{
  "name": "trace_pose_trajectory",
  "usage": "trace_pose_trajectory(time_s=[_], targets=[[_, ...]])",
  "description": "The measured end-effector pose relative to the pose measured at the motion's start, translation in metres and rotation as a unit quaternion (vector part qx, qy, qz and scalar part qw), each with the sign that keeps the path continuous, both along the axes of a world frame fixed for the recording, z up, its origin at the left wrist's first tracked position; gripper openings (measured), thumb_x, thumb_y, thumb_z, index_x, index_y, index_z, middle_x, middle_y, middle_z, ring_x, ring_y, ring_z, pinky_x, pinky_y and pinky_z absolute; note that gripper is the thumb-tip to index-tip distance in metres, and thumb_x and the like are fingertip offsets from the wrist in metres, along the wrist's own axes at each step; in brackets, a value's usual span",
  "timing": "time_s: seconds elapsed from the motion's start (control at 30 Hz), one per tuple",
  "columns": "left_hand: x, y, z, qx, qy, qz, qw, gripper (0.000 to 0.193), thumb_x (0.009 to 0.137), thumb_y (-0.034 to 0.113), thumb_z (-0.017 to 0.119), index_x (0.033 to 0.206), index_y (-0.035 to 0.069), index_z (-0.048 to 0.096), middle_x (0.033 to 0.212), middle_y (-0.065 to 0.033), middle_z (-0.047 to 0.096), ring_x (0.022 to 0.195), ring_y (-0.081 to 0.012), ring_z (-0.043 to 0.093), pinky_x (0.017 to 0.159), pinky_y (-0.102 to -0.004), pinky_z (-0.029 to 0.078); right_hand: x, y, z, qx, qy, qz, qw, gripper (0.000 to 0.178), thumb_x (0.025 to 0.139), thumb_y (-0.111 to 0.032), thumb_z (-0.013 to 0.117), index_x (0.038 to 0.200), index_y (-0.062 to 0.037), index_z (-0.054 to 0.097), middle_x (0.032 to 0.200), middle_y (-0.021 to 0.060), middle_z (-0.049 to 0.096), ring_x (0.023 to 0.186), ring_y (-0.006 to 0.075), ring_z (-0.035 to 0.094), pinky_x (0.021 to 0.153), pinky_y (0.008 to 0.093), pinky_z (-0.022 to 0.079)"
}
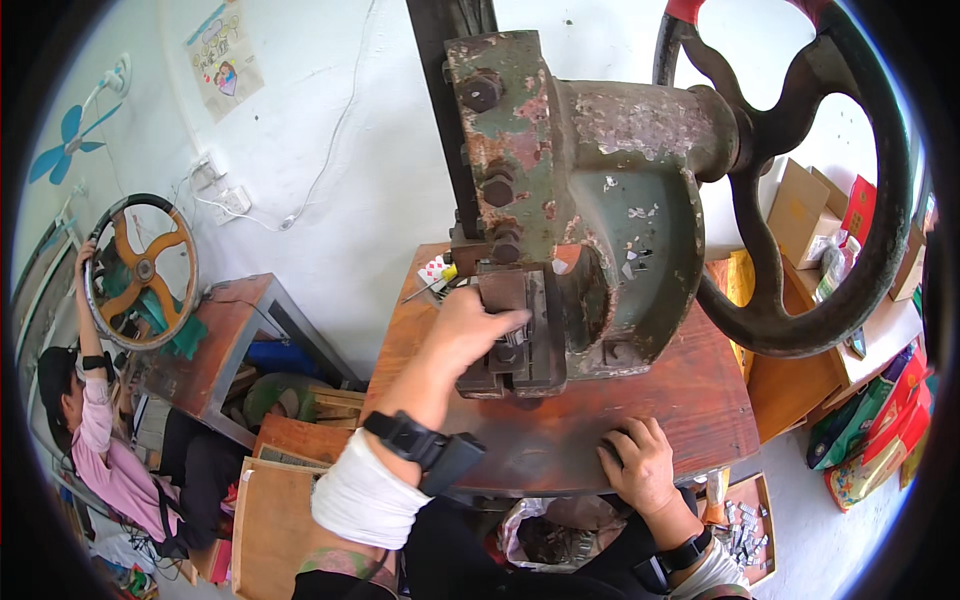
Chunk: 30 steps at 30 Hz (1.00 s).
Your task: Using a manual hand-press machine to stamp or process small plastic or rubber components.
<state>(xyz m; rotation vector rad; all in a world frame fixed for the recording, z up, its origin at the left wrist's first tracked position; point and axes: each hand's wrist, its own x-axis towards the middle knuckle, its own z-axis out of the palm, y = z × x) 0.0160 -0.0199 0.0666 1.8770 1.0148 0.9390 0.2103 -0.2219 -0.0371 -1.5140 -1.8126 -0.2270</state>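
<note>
A heavy hand press [625, 240] with chipped green paint stands on the wooden table in front of me. My left hand [467, 328] reaches into the tooling block [540, 335] under its ram, thumb stretched over the metal. The fingers are curled and partly hidden, and whatever they pinch is too small to make out. Close behind that hand lies a yellow-handled screwdriver [447, 273]. My right hand [643, 465] rests at the table's near edge, fingers loosely bent and apart, holding nothing.
The press's large handwheel [885, 200] rises at the right. Below the table sit a plastic bag [520, 530] and a tray of small metal pieces [765, 520]. At the left, another person [110, 440] grips a second handwheel [187, 255]. Cardboard boxes [800, 210] stand at the far right.
</note>
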Motion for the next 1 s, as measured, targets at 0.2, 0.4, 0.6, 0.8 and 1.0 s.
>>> trace_pose_trajectory(time_s=[0.2,0.4,0.6,0.8,1.0], targets=[[-0.022,0.017,-0.029,0.078,0.064,0.033,0.994,0.026,0.081,0.006,0.059,0.106,0.000,0.064,0.094,-0.0156,0.066,0.082,-0.0304,0.062,0.080,-0.0345,0.048,-0.009,0.033,0.017,0.038,0.069,0.068,0.995,0.028,0.067,-0.009,0.073,0.092,-0.0021,0.062,0.097,0.0135,0.060,0.088,0.0326,0.057,0.076,0.0410,0.049],[-0.015,0.020,-0.065,0.193,0.025,0.096,0.976,0.036,0.078,0.001,0.057,0.114,0.004,0.060,0.106,-0.0202,0.058,0.106,-0.0368,0.051,0.092,-0.0414,0.043,-0.048,0.118,0.064,0.112,0.112,0.075,0.985,0.035,0.065,-0.015,0.079,0.090,0.0007,0.060,0.091,0.0170,0.060,0.084,0.0359,0.058,0.072,0.0414,0.049],[-0.012,0.019,-0.059,0.206,-0.011,0.067,0.976,0.034,0.079,-0.002,0.055,0.113,0.003,0.060,0.105,-0.0199,0.057,0.106,-0.0352,0.051,0.094,-0.0393,0.041,-0.053,0.151,0.068,0.014,0.149,0.020,0.989,0.050,0.057,-0.027,0.084,0.089,0.0018,0.057,0.087,0.0161,0.059,0.082,0.0368,0.059,0.071,0.0414,0.049],[-0.011,0.013,-0.052,0.177,-0.043,0.077,0.980,0.031,0.079,-0.002,0.054,0.110,0.001,0.061,0.106,-0.0179,0.059,0.103,-0.0340,0.051,0.092,-0.0393,0.042,-0.069,0.155,0.073,0.009,0.110,-0.052,0.993,0.067,0.056,-0.035,0.084,0.101,0.0031,0.053,0.105,0.0195,0.056,0.101,0.0360,0.053,0.082,0.0422,0.049],[-0.012,0.016,-0.056,0.211,-0.032,0.068,0.975,0.031,0.081,0.000,0.051,0.109,0.005,0.062,0.108,-0.0163,0.058,0.105,-0.0335,0.054,0.092,-0.0383,0.043,-0.058,0.162,0.064,-0.006,0.159,-0.003,0.987,0.067,0.057,-0.031,0.084,0.106,0.0029,0.054,0.108,0.0207,0.056,0.104,0.0371,0.052,0.084,0.0418,0.048]])
